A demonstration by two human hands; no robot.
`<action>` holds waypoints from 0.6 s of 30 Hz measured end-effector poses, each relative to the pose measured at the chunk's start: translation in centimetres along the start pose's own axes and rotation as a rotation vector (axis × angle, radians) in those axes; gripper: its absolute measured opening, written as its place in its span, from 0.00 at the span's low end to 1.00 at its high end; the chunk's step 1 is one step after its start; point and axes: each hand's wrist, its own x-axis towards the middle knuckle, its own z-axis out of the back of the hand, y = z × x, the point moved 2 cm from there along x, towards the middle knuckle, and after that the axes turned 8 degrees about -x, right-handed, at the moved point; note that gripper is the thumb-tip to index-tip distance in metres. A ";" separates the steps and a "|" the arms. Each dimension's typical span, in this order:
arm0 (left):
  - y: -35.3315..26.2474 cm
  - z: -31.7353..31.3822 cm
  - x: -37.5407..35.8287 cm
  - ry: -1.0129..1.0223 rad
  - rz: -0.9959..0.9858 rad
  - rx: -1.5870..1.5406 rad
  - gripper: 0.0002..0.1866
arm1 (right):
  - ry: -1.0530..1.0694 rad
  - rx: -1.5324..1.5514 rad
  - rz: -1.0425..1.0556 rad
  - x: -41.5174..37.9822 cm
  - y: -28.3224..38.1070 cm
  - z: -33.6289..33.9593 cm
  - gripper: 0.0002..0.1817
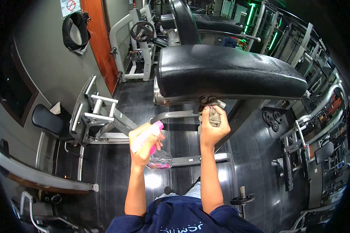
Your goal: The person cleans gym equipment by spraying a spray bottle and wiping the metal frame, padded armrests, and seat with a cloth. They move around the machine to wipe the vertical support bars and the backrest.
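Note:
My left hand (144,143) is wrapped round the neck of a clear spray bottle (159,160) with a pink and white spray head, held below the bench and to its left. A crumpled greyish cloth (214,117) is gripped in my right hand (213,130), which is raised to the near lower edge of a black padded bench (229,70). The fingertips are at a dark knob or fitting (207,100) under the pad; whether they touch it is hard to tell.
A grey metal frame (190,160) stands on the dark floor below the bench. Gym machines (105,112) are at the left and more equipment (299,147) at the right. A weight plate on a bar (242,200) is near my right side. A black belt (76,32) hangs on the wall.

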 end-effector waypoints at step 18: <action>2.5 -4.1 2.9 0.054 0.105 -0.015 0.14 | 0.432 -0.008 0.185 5.8 2.3 2.4 0.09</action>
